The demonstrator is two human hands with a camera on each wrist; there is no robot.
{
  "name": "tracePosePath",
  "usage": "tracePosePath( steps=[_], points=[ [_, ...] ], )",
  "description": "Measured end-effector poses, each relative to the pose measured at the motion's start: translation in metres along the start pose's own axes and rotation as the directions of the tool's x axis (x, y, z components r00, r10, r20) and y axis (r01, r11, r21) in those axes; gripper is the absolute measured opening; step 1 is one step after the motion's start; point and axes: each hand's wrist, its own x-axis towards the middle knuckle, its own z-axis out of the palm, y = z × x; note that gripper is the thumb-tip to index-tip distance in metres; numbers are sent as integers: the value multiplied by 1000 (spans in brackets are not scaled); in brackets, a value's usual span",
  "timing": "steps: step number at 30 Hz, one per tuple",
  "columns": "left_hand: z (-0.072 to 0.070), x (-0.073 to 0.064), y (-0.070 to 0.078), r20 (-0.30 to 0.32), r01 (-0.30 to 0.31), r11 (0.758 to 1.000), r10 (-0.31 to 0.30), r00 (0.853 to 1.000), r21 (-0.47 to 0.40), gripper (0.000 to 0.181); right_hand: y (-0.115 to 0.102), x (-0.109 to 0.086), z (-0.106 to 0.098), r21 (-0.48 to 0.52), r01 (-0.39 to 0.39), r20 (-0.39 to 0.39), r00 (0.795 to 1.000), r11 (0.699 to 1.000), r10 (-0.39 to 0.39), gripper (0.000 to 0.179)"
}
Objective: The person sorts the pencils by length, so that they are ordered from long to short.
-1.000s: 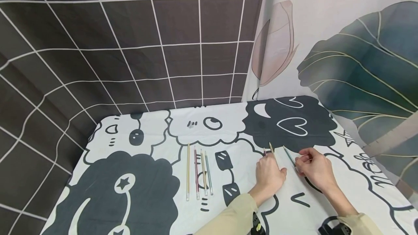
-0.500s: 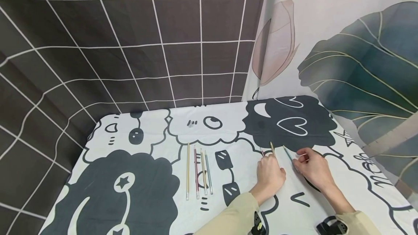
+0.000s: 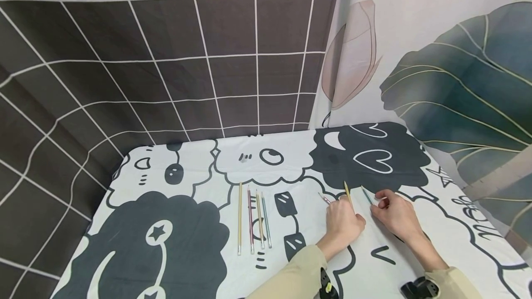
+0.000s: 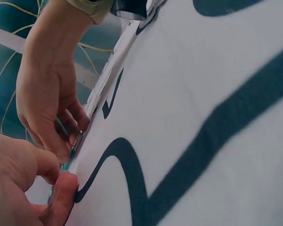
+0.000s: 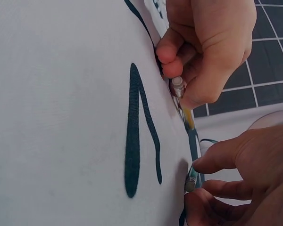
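In the head view my left hand (image 3: 342,220) is palm down on the cloth. A pinkish-red pencil (image 3: 325,199) slants out to its left, and a yellow pencil (image 3: 348,193) points away beyond its knuckles. The right wrist view shows the left thumb and fingers pinching a pencil's eraser end (image 5: 178,84), with yellow just past it. My right hand (image 3: 396,216) pinches a teal pencil (image 3: 367,195) near its eraser end, the tip pointing away. Both hands are close together, side by side.
To the left, several pencils lie in a row: a yellow one (image 3: 239,220), a red one (image 3: 251,225), a gold one (image 3: 259,223) and a teal one (image 3: 266,223). Black-and-white printed cloth (image 3: 307,151) covers the table, with a dark grid curtain (image 3: 166,59) behind.
The pinkish-red pencil's tip has swung left, away from the yellow pencil. My right hand has shifted slightly left along the teal pencil. The row of pencils is unchanged.
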Motion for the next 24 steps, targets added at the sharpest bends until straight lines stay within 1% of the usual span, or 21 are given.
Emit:
tracePosePath(
  steps=[4,9,14,19,24],
  points=[
    [-2,0,-1,0,8,1000,-8,1000,-28,26,0,1,1,-5,13,-5,1000,1000,-13,24],
    [-5,-2,-2,4,-7,998,7,1000,-55,29,1,2,2,-12,15,16,1000,1000,-15,23],
    [-7,-3,-4,22,1,994,1,1000,-112,21,1,4,1,-25,14,47,999,1000,-13,23],
    [-9,-2,-5,25,17,988,-14,1000,-153,38,1,6,1,-35,14,63,998,999,-12,23],
    [-12,-2,-4,37,46,982,-40,998,-182,42,1,6,2,-27,-10,84,996,1000,12,25]
  ],
)
